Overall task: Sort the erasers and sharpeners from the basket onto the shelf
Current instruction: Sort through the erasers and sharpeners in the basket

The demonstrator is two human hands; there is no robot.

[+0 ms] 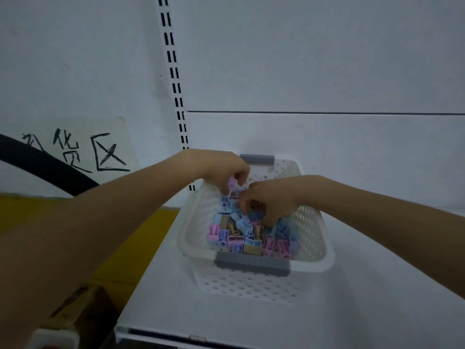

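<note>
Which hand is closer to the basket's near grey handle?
Right. The right hand digs in the pile, just beyond the near handle. The left hand is farther back, by the far handle, pinching a pink piece.

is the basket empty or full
Not empty: the basket holds a pile of pink, blue, purple and tan pieces; the left hand pinches a pink piece.

White perforated basket [324, 248] with grey handles sits on the white shelf [377, 285], toward its left edge, holding a heap of pink, blue, purple and tan sharpeners [249, 238]. Left hand [226, 170] pinches a pink sharpener [231, 185] above the basket's far-left corner. Right hand [271, 200] curled down into the heap's far end; grip unclear.
</note>
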